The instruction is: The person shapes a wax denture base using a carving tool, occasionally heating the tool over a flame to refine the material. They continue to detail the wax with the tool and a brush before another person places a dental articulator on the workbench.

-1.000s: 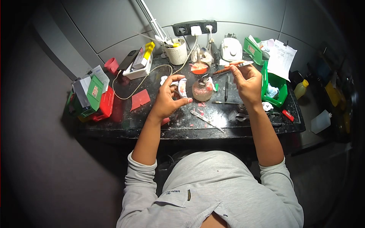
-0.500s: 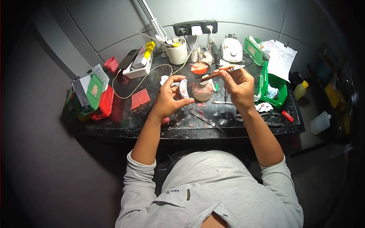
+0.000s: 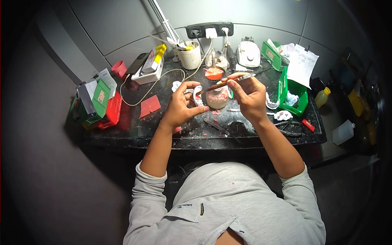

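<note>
My left hand (image 3: 179, 102) grips a white plaster dental cast (image 3: 197, 92) with pink wax on its inner side, thumb below and fingers behind. Between the fingertips of my right hand (image 3: 250, 96) is a wax knife (image 3: 217, 85) with a brown handle and a silvery end pointing right. Its working tip reaches to the edge of the cast. Just below and behind the knife stands a glass spirit burner (image 3: 217, 99), its body smeared with pink wax. A scalpel (image 3: 220, 129) lies on the black bench in front of the burner.
A pink wax sheet (image 3: 150, 107) lies left, and a red dish of wax (image 3: 214, 74) sits behind the burner. Green boxes (image 3: 300, 108) with papers stand right, red and green boxes (image 3: 109, 112) left. A white cable (image 3: 157, 81) crosses the bench near a woven cup (image 3: 190, 57).
My right hand has moved left, carrying the wax knife from over the burner to the cast. The cast has turned slightly; my left hand stays nearly in place.
</note>
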The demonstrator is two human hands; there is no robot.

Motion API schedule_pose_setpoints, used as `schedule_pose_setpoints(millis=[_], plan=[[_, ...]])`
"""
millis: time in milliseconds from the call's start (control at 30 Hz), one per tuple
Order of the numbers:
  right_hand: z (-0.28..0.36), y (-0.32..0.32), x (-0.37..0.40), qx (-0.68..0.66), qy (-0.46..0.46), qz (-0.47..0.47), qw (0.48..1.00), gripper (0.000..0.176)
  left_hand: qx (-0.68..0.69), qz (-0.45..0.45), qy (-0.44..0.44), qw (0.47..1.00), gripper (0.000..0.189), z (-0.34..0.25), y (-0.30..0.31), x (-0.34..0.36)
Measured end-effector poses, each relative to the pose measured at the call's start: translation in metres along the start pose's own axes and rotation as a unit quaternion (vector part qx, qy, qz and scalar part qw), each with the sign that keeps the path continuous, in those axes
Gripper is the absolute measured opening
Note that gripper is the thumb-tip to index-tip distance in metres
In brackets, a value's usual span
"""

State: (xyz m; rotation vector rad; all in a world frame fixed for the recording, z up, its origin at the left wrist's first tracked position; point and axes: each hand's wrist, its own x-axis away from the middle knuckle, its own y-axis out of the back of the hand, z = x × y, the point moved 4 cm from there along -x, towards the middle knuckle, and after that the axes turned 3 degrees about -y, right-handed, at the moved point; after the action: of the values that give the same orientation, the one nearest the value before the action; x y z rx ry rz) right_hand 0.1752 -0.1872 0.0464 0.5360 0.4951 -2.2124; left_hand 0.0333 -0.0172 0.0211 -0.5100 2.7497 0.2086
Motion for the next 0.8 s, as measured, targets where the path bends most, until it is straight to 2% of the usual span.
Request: schedule_pose_setpoints(millis=[167, 200, 267, 367, 433, 567, 700, 800], plan=[[-0.004, 0.005, -0.002, 0.019, -0.007, -0.037, 0.999, 0.012, -0.021, 0.002, -0.025, 0.999, 0.078, 0.004, 0.002, -0.001], [-0.003, 0.004, -0.002, 0.005, 0.014, -0.048, 0.999, 0.012, -0.020, 0.003, -0.041, 0.999, 0.077, 0.003, 0.002, -0.001], [-0.002, 0.006, -0.002, -0.009, 0.035, -0.059, 0.998, 0.013, -0.014, 0.002, -0.037, 0.999, 0.077, 0.003, 0.001, -0.001], [-0.006, 0.013, -0.003, 0.000, 0.014, -0.073, 0.997, 0.012, -0.008, -0.001, -0.033, 0.999, 0.077, 0.002, 0.000, -0.001], [-0.004, 0.021, -0.005, 0.020, 0.017, -0.116, 0.993, 0.009, -0.007, -0.004, -0.033, 0.999, 0.077, 0.002, 0.001, -0.001], [0.003, 0.030, -0.006, 0.047, 0.007, -0.125, 0.991, 0.008, -0.056, -0.007, -0.024, 0.998, 0.077, 0.004, 0.003, 0.000], [0.011, 0.028, -0.004, 0.024, 0.056, -0.112, 0.992, 0.008, -0.131, -0.009, -0.028, 0.991, 0.078, 0.003, 0.003, -0.001], [0.012, 0.030, -0.006, 0.089, 0.116, -0.136, 0.980, 0.009, -0.130, -0.012, -0.030, 0.991, 0.078, 0.005, 0.004, -0.001]])
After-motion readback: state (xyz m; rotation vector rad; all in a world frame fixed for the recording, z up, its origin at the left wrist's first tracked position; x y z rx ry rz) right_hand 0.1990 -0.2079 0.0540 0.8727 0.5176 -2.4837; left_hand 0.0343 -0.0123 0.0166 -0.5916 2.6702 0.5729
